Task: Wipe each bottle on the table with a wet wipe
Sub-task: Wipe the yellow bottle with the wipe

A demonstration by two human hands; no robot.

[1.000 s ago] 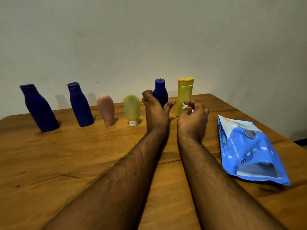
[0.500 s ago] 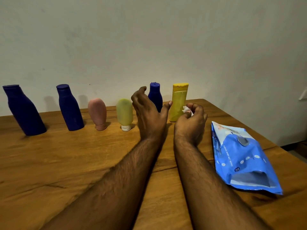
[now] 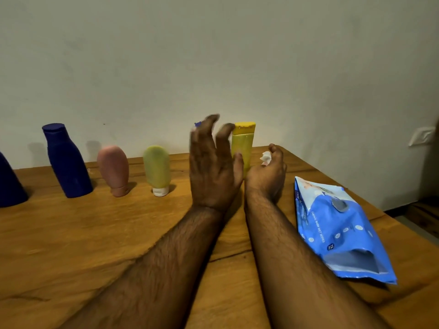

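A crumpled white wet wipe [image 3: 265, 156] sits pinched in the curled fingers of the right hand [image 3: 267, 176], just right of the yellow bottle [image 3: 243, 143], which stands upright at the far side of the wooden table [image 3: 71, 233]. The left hand [image 3: 212, 167] is raised with fingers spread and slightly blurred, holding nothing; it hides most of a small dark blue bottle [image 3: 197, 124], of which only what seems to be the cap peeks out above the fingers. Further left along the far edge stand a pale green tube [image 3: 156, 169] on its white cap, a pink tube [image 3: 114, 168] on its cap, a tall dark blue bottle [image 3: 65, 160], and another dark blue bottle [image 3: 9, 186] cut off by the left frame edge. To the right, nearer, a blue wet-wipe pack [image 3: 339, 226] lies flat on the table. A pale wall [image 3: 213, 55] rises behind.
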